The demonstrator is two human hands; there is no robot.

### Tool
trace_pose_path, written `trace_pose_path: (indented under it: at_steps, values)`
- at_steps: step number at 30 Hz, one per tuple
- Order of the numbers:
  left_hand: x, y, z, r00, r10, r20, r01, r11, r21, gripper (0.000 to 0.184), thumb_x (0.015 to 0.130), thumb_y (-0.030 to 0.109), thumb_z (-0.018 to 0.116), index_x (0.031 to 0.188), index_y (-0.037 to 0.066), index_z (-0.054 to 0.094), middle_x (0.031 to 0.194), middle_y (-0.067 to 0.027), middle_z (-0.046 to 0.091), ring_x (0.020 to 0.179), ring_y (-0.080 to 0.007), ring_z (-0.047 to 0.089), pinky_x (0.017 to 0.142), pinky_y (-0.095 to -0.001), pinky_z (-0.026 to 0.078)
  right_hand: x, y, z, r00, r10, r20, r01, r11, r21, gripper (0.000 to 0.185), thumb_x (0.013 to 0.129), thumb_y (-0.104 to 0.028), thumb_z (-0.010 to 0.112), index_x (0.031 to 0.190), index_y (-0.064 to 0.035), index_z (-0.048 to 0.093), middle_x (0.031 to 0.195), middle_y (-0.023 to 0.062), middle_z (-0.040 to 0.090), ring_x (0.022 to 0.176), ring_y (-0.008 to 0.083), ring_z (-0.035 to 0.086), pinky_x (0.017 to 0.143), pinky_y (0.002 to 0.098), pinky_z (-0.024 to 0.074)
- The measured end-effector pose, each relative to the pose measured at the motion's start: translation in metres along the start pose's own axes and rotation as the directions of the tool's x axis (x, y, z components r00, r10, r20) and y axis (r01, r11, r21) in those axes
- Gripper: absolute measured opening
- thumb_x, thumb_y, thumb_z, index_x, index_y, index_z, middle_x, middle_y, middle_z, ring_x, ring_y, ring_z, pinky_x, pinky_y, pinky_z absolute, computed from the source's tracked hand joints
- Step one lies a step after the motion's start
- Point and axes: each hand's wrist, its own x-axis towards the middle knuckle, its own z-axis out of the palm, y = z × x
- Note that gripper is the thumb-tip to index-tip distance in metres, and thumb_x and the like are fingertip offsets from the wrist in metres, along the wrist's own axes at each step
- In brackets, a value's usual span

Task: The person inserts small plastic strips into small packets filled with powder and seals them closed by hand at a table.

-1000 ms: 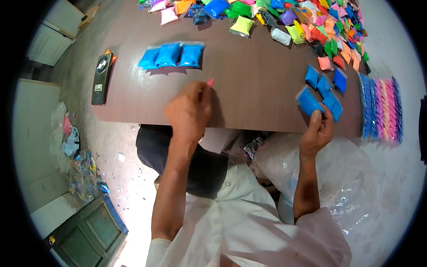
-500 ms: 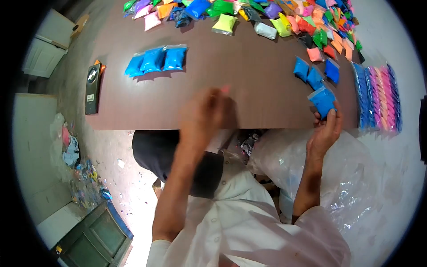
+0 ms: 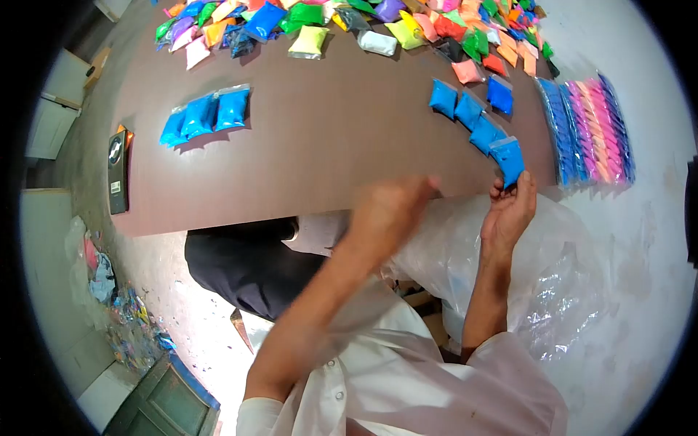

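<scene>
My right hand (image 3: 515,207) pinches the lower edge of a blue packet (image 3: 508,161) near the table's front edge, at the right. Above it lie more light blue packets (image 3: 470,109) in a slanting, partly overlapping row, with a darker blue packet (image 3: 499,95) beside them. My left hand (image 3: 392,211), blurred by motion, is over the front edge of the table, left of the held packet. Its fingers look drawn together, with something small and pink at their tips that I cannot make out.
Three blue packets (image 3: 199,118) lie at the left of the brown table (image 3: 313,145), near a dark phone-like device (image 3: 118,173). Many coloured packets (image 3: 309,41) are heaped along the far side. Long clear sleeves of packets (image 3: 592,131) lie at the right. Clear plastic (image 3: 560,291) hangs below.
My left hand has moved right, towards the right-hand packets. My right hand now holds its packet at the lower end of the row. The whole view has shifted and turned.
</scene>
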Motion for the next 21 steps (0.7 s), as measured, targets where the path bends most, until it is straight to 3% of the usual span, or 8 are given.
trace_pose_path:
  at_steps: [2,6,10,13,14,15,17,21]
  values:
    - [0.022,-0.014,-0.025,0.983,-0.169,-0.077,0.162,0.983,-0.081,0.015,0.099,0.024,0.066,0.098,0.011,0.074,0.078,-0.0178,0.069,0.07,-0.0387,0.069,0.061,-0.0465,0.054,0.002,0.0,-0.004,1.0,0.029,-0.012,-0.029,0.999,0.025,0.021,0.106,-0.025,0.06,0.112,-0.0058,0.06,0.092,0.0055,0.062,0.076,0.0138,0.061,0.067,0.0272,0.0468]
    - [0.048,-0.02,-0.025,0.987,-0.1,-0.127,0.115,0.986,0.12,0.012,0.097,0.019,0.066,0.1,0.01,0.073,0.082,-0.0168,0.07,0.075,-0.038,0.07,0.064,-0.0473,0.055,0.001,-0.002,-0.01,0.999,0.041,-0.035,-0.042,0.999,-0.001,0.026,0.105,-0.03,0.06,0.113,-0.0045,0.059,0.097,0.0064,0.06,0.079,0.0157,0.059,0.069,0.0284,0.0448]
    - [0.031,0.011,0.03,0.97,0.174,0.169,-0.178,0.984,0.011,0.014,0.092,0.019,0.07,0.086,0.007,0.072,0.089,-0.0153,0.071,0.079,-0.0377,0.071,0.068,-0.0481,0.056,0.004,-0.007,-0.017,0.999,0.011,-0.043,-0.01,1.0,0.009,0.026,0.105,-0.03,0.061,0.111,-0.0042,0.059,0.096,0.0067,0.061,0.079,0.0157,0.059,0.069,0.029,0.0447]
    - [0.014,0.037,0.034,0.935,0.157,0.317,-0.146,0.988,-0.059,0.016,0.092,0.021,0.071,0.085,0.007,0.073,0.09,-0.0159,0.072,0.08,-0.0377,0.072,0.069,-0.0481,0.056,0.004,-0.01,-0.015,1.0,0.001,-0.029,0.0,1.0,0.026,0.023,0.105,-0.027,0.061,0.11,-0.0048,0.06,0.094,0.0059,0.061,0.077,0.0148,0.06,0.068,0.0282,0.0459]
    - [0.011,0.027,0.034,0.961,0.174,0.216,-0.133,0.972,-0.192,0.016,0.094,0.02,0.07,0.091,0.006,0.075,0.091,-0.0181,0.072,0.078,-0.0383,0.071,0.065,-0.0476,0.055,0.002,-0.01,-0.016,0.999,0.004,-0.037,-0.003,1.0,0.031,0.02,0.105,-0.025,0.061,0.11,-0.0054,0.06,0.091,0.0052,0.062,0.075,0.0141,0.061,0.067,0.0274,0.0469]
    - [0.012,0.02,0.025,0.959,0.173,0.224,-0.13,0.973,-0.193,0.016,0.094,0.02,0.07,0.091,0.006,0.075,0.091,-0.0181,0.072,0.078,-0.0383,0.071,0.065,-0.0476,0.055,0.001,-0.009,-0.019,0.999,0.009,-0.043,-0.007,1.0,0.031,0.02,0.105,-0.025,0.061,0.11,-0.0054,0.06,0.091,0.0052,0.062,0.075,0.0141,0.061,0.067,0.0274,0.0469]
    - [0.022,0.002,-0.002,0.981,-0.142,0.134,0.165,0.97,-0.179,0.016,0.097,0.02,0.069,0.094,0.006,0.076,0.089,-0.0197,0.072,0.074,-0.0388,0.07,0.062,-0.0461,0.054,0.001,-0.008,-0.023,0.999,0.017,-0.036,-0.015,0.999,0.047,0.02,0.105,-0.025,0.061,0.11,-0.0051,0.06,0.093,0.005,0.062,0.076,0.014,0.061,0.067,0.0269,0.0475]
    - [0.028,-0.016,-0.023,0.972,-0.232,-0.034,0.229,0.971,-0.062,0.016,0.099,0.021,0.069,0.092,0.007,0.074,0.083,-0.019,0.071,0.072,-0.0391,0.069,0.059,-0.045,0.053,0.002,-0.002,-0.024,0.998,0.046,-0.041,-0.043,0.997,0.071,0.022,0.104,-0.024,0.063,0.114,-0.0045,0.061,0.094,0.0044,0.061,0.077,0.0134,0.061,0.067,0.0266,0.0483]
